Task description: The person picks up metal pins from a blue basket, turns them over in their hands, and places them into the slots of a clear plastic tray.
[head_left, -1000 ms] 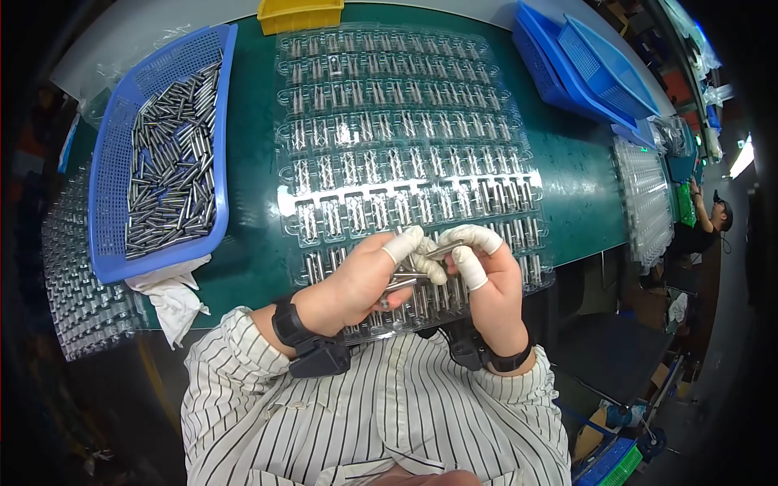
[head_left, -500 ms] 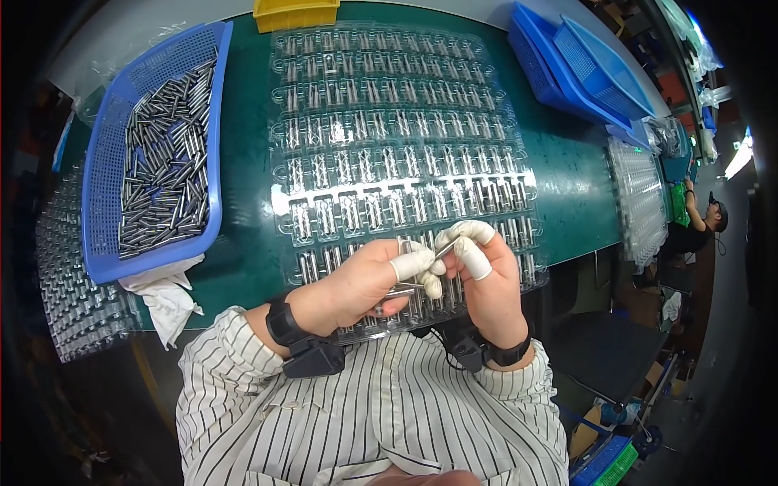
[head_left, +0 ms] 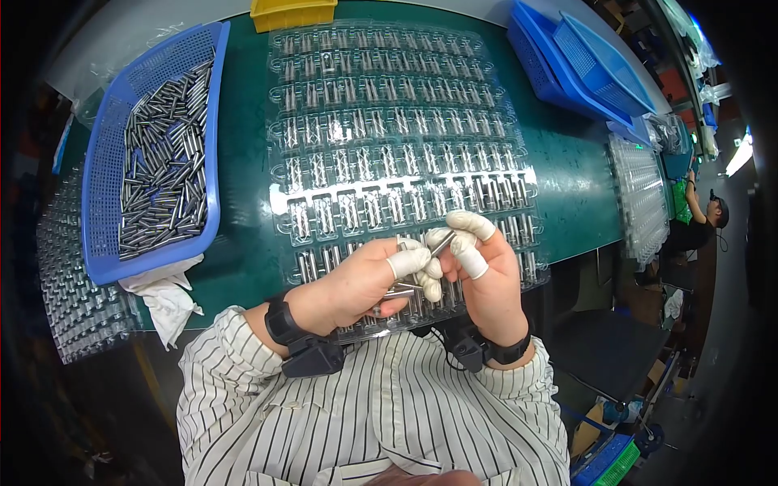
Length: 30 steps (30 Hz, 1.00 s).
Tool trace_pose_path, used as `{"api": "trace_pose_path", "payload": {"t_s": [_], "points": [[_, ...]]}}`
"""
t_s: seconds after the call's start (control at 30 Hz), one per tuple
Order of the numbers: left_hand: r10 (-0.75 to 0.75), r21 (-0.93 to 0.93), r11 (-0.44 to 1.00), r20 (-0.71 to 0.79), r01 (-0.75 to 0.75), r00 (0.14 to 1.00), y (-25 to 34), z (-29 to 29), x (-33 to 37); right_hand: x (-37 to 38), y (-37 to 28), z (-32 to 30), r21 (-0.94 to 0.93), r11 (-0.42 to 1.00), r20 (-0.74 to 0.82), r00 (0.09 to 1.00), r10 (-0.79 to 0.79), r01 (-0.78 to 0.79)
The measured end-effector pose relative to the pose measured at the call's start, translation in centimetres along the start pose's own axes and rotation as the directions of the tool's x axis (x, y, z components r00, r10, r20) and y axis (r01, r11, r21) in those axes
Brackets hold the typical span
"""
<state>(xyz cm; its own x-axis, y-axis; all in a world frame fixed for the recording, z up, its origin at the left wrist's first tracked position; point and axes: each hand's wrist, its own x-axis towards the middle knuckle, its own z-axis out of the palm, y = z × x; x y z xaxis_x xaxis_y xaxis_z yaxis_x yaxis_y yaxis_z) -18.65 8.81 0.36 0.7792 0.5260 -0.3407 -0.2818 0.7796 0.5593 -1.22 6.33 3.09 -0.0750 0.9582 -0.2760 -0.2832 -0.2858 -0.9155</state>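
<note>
My left hand (head_left: pixel 356 279) is closed on several metal pins, with white finger cots on its fingertips. One steel pin (head_left: pixel 443 241) slants up between the two hands, touched by the fingertips of both. My right hand (head_left: pixel 491 271), also in white finger cots, is curled around that pin's upper end, its forefinger raised slightly off it. More metal pins (head_left: pixel 399 294) stick out under the left fingers. Both hands are over the near rows of a clear plastic blister tray (head_left: pixel 279 174). Pins fill slots in its near rows; the left palm hides part of it.
A blue basket (head_left: pixel 215 174) of loose metal pins stands at left, a white cloth (head_left: pixel 170 304) by its near corner. Blue baskets (head_left: pixel 559 73) lie far right, a yellow bin (head_left: pixel 293 12) at the back. Clear trays (head_left: pixel 640 194) are stacked right. Another person (head_left: pixel 697 223) is at far right.
My right forefinger has lifted away from the pin, so more of the pin shows. The left hand has barely shifted.
</note>
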Motion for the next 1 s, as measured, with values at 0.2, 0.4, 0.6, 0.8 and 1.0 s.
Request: {"api": "trace_pose_path", "payload": {"t_s": [0.2,0.4,0.6,0.8,1.0], "points": [[-0.039,0.016,0.999,0.031,0.039,0.999,0.3,0.6,0.2,0.1,0.0,-0.5,-0.087,0.996,-0.011,1.000,0.023,-0.024],[-0.046,0.023,0.999,0.025,0.045,0.999,0.4,0.6,0.1,0.1,0.0,-0.3,-0.061,0.998,-0.024,0.999,0.022,-0.023],[-0.052,0.032,0.998,0.003,0.052,0.999,0.0,0.2,0.1,0.3,-0.1,-0.1,-0.100,0.994,-0.100,0.995,0.024,-0.034],[-0.039,0.035,0.999,-0.042,0.040,0.998,-0.1,0.1,0.0,1.7,-6.6,-2.6,-0.504,0.840,-0.145,0.939,-0.311,0.200],[-0.013,-0.013,1.000,-0.097,0.012,0.995,0.8,0.7,0.4,6.7,-7.4,-6.5,-0.841,0.515,0.020,0.962,-0.273,0.164]]}}
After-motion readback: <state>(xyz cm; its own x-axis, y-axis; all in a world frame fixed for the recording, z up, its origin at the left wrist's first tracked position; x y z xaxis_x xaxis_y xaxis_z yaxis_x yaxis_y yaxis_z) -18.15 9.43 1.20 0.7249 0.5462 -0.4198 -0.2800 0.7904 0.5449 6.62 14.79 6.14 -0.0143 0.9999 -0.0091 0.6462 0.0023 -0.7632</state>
